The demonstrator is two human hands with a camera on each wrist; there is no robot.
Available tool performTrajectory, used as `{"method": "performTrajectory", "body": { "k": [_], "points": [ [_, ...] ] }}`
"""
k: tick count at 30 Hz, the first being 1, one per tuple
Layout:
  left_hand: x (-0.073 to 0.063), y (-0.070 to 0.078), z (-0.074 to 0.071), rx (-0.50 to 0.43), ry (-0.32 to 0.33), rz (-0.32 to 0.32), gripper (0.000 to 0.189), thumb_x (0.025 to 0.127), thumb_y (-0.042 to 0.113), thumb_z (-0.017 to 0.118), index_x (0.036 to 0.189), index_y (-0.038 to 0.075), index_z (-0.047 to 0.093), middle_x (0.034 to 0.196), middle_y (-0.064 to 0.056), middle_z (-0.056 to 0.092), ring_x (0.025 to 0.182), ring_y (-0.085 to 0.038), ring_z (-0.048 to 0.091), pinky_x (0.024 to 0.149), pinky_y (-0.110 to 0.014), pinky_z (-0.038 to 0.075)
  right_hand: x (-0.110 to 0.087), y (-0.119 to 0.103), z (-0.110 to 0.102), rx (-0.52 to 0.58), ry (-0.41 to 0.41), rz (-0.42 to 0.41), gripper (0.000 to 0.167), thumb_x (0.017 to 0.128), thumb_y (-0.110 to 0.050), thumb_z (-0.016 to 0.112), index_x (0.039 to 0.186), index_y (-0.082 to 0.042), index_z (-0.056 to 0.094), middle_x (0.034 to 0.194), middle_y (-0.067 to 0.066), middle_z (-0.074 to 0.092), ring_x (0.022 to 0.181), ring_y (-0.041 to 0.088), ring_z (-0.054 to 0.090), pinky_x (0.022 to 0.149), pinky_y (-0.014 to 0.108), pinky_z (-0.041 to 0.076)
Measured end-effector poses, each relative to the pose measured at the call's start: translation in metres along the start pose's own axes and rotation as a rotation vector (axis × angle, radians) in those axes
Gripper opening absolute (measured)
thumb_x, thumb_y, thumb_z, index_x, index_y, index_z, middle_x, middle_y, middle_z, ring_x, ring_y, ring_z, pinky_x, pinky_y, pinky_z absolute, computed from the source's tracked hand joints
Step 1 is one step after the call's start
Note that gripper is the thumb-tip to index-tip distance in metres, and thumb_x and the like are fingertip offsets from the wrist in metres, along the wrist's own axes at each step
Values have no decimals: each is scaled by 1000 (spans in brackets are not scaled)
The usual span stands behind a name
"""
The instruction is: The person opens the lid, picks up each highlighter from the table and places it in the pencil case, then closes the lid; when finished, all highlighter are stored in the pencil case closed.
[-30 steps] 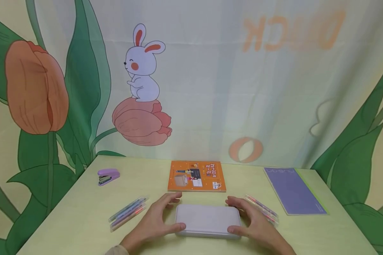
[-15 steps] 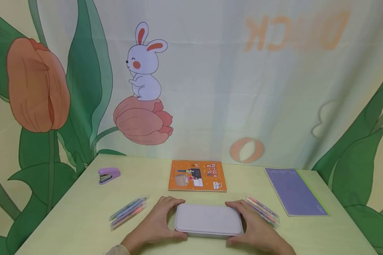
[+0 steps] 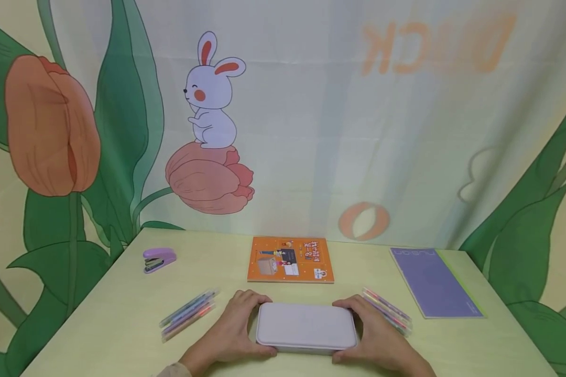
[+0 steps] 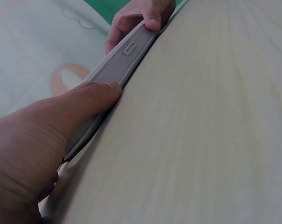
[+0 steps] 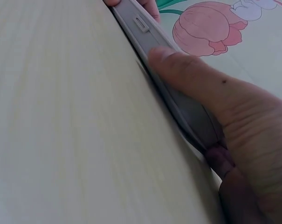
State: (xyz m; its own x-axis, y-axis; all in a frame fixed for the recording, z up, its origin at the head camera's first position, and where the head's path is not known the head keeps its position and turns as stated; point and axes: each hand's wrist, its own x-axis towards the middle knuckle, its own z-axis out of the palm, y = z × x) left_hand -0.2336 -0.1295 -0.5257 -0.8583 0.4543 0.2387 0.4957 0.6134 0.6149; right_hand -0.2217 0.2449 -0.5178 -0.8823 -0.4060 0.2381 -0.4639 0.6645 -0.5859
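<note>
A pale lilac-grey pencil case (image 3: 306, 325) with rounded corners lies lengthwise before me, near the front of the table. My left hand (image 3: 233, 327) grips its left end, thumb along the near side and fingers at the far corner. At the other end, my right hand (image 3: 377, 335) holds it in the same way. In the left wrist view, the near side of the pencil case (image 4: 127, 58) shows a small raised rectangular tab. The right wrist view has my right thumb (image 5: 178, 65) pressed to that side; the undersides of the fingers are mostly hidden.
An orange book (image 3: 290, 260) lies behind the case. Several pens (image 3: 188, 315) lie at left, and more pens (image 3: 388, 311) lie close by my right hand. A purple stapler (image 3: 159, 259) is at the back left, a purple notebook (image 3: 436, 283) at right. A printed curtain (image 3: 302, 131) hangs behind.
Both hands have closed in on the pencil case's ends. The thumbs have gone from its near corners down to the near side, and the fingers have come in to the far corners.
</note>
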Motion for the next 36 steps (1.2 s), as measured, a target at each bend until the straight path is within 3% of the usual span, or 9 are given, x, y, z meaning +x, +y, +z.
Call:
{"method": "performTrajectory", "body": {
  "k": [6,9,12,14,20,24,31,36],
  "points": [
    [-1,1,-2,13,1,4,91,70,71,98,139,26,62,129,17,58,122,-11,45,114,-53,43,3,-1,-2,45,-11,41,99,62,-72,101,142,-26,67,128,-20,65,116,5,61,110,31,51],
    [-1,2,-2,1,3,7,92,68,71,98,140,26,62,129,17,58,121,-11,45,113,-52,44,5,0,-4,188,-19,50,72,80,-50,100,139,-20,70,126,-10,70,112,8,63,103,28,53],
    [0,1,-2,-6,1,4,94,67,70,99,141,25,62,129,16,59,121,-11,46,111,-50,45,7,0,-6,341,-33,66,47,94,-27,91,135,-12,72,123,3,72,107,12,67,95,25,55],
    [0,2,-1,-11,-9,-22,96,65,70,99,141,25,62,129,16,59,121,-11,46,111,-49,46,8,-1,-6,365,-37,97,40,99,-26,86,134,-12,73,123,5,73,106,11,68,93,25,56],
    [1,5,-2,16,-40,-123,102,60,76,98,138,20,62,129,12,57,125,-16,45,114,-54,48,8,-5,-7,377,4,159,35,116,-36,60,141,-14,73,134,2,76,116,12,70,101,26,53],
    [2,7,-2,22,-48,-162,100,59,79,96,130,18,61,125,10,56,125,-18,45,113,-55,49,8,-6,-8,440,69,177,38,119,-31,49,134,-9,76,122,4,78,110,16,69,102,27,50],
    [-1,7,-2,18,-17,-164,100,58,77,99,131,19,63,121,12,58,123,-17,46,110,-53,50,23,-11,-8,559,133,278,59,122,-37,40,121,10,74,101,17,76,89,19,71,83,31,62],
    [0,5,-1,18,-2,-138,97,58,75,100,130,22,64,120,14,58,122,-14,47,110,-50,50,29,-14,-9,538,196,380,61,122,-38,39,106,7,77,87,13,74,78,19,70,73,30,62]
  ]
}}
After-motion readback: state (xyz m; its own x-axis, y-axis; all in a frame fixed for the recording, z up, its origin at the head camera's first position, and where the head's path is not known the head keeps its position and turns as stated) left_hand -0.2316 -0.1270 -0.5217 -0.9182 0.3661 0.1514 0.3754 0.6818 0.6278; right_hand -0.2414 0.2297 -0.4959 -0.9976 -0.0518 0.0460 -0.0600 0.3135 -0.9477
